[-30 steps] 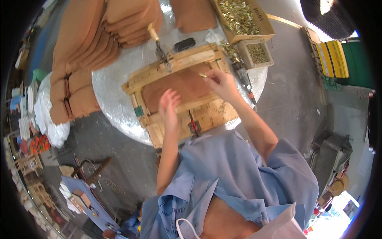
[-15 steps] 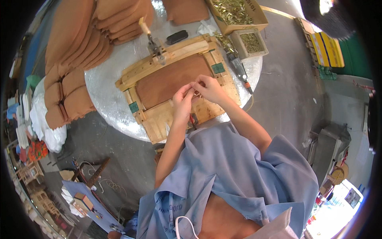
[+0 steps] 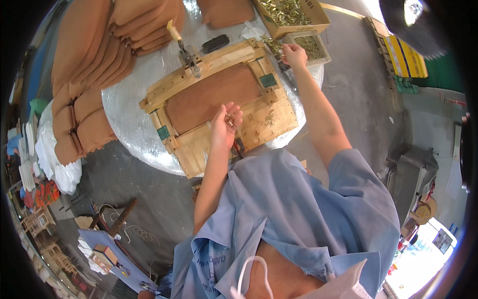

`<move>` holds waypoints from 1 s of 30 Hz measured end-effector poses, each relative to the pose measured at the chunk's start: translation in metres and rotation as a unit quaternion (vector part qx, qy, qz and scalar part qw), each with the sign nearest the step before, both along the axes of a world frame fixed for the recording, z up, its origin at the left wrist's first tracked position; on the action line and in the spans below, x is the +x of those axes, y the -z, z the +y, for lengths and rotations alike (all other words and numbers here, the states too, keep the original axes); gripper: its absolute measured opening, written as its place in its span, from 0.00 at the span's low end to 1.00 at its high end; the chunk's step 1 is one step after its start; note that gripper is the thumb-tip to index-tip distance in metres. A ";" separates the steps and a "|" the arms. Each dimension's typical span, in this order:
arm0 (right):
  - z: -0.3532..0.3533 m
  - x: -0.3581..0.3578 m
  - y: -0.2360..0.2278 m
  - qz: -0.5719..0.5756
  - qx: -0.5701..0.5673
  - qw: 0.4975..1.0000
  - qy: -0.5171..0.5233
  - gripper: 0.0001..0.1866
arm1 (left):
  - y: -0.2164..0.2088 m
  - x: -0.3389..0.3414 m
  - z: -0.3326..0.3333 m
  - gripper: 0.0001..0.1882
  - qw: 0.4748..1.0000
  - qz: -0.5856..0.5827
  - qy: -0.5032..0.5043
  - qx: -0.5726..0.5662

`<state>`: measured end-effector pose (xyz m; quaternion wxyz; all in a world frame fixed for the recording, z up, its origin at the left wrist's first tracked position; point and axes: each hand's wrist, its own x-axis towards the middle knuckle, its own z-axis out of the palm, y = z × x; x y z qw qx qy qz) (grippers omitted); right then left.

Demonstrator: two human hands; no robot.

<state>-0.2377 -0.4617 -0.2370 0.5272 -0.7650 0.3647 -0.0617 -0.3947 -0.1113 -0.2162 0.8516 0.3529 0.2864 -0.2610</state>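
My left hand [image 3: 225, 124] is turned palm up with curled fingers, cupping a few small brass-coloured pieces [image 3: 229, 119]. It is over the near edge of a wooden frame jig [image 3: 269, 114], in which a brown panel [image 3: 214, 97] lies flat. Out to the right, my right hand [image 3: 296, 56] has its fingers drawn together beside a small tray [image 3: 323, 57] of little brass pieces. A dark hand tool [image 3: 283, 64] lies partly hidden under that hand and forearm. What the right fingers hold, if anything, is too small to make out.
A toggle clamp [image 3: 186, 52] stands on the jig's far rail, with a black oblong object [image 3: 215, 43] behind it. A cardboard box [image 3: 318, 24] of brass fittings is at the far right. Stacked brown panels [image 3: 82, 45] fill the left side of the plastic-wrapped round table [image 3: 124, 107].
My hands were together over the panel. The right one has moved away to the far right, beside the tray. The left one stays over the jig, now palm up with brass pieces showing.
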 end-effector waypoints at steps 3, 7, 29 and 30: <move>-0.007 -0.001 0.019 0.064 -0.090 0.993 -0.032 0.21 | -0.003 0.001 0.001 0.21 0.999 -0.009 0.003 -0.049; 0.092 -0.048 -0.021 -0.078 -0.139 0.967 -0.198 0.21 | 0.002 -0.004 0.015 0.22 0.999 -0.035 -0.022 -0.028; 0.129 -0.065 -0.008 0.015 -0.209 0.942 -0.262 0.14 | 0.000 -0.001 -0.043 0.20 0.989 -0.029 0.107 0.096; 0.118 -0.051 0.002 0.011 -0.237 0.937 -0.256 0.14 | 0.003 -0.003 -0.045 0.20 0.989 -0.028 0.109 0.091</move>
